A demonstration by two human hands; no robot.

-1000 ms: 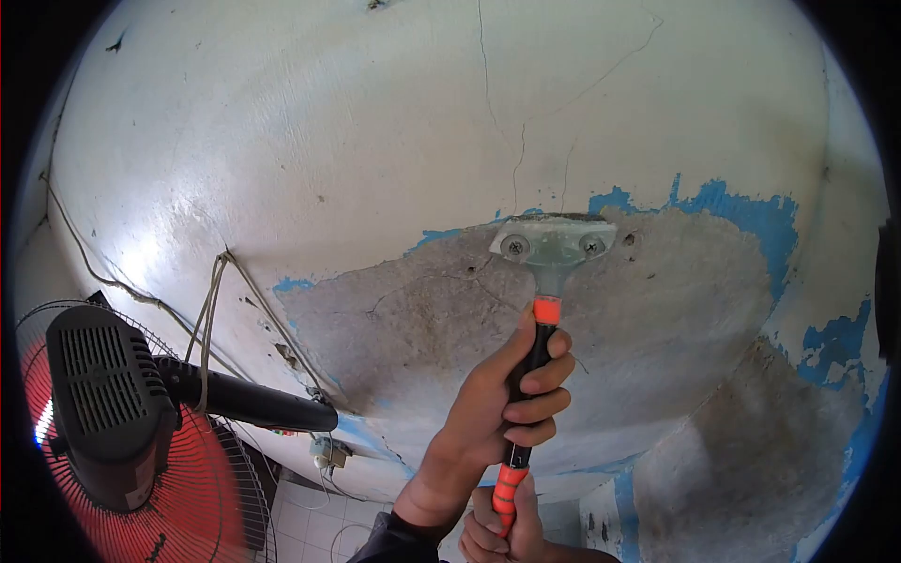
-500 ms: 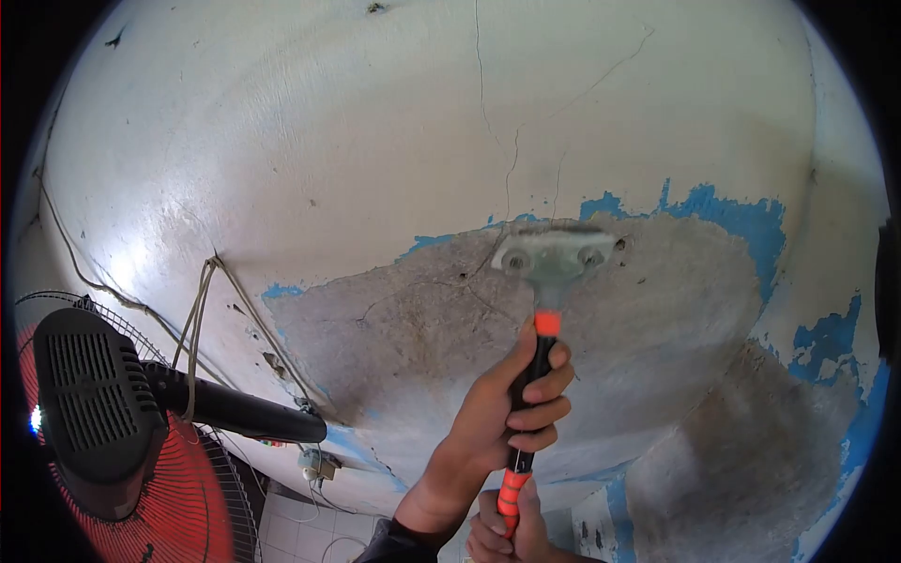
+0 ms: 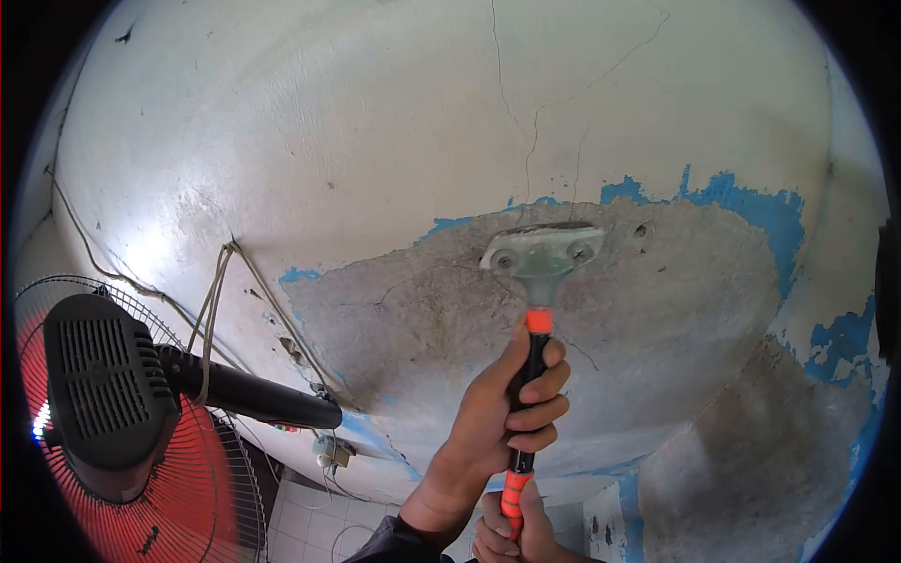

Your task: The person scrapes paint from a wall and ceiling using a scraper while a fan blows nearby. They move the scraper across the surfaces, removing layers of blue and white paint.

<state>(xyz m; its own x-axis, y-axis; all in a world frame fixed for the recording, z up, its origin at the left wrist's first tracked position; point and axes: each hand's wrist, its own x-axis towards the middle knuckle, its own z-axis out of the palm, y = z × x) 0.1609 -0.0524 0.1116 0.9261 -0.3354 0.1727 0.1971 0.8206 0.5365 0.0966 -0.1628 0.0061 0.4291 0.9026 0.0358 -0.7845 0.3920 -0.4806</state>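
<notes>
Pale tiled floor [image 3: 298,518], a thin curved cable [image 3: 340,532] apparently on it

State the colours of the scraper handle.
The scraper handle is black, with orange-red sections near both ends; the head view shows it best.

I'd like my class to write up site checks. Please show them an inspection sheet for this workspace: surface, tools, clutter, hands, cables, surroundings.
Surface: pale wall with thin cracks; grey patch bared, blue paint along parts of its edge.
Tools: one scraper, its head over the grey patch; blade contact cannot be told.
Clutter: fan at picture left.
Hands: left hand grips the scraper's black shaft; right hand grips its orange end.
Cables: cord hangs looped near the fan.
Surroundings: small box low on the wall; tiled floor.
</notes>
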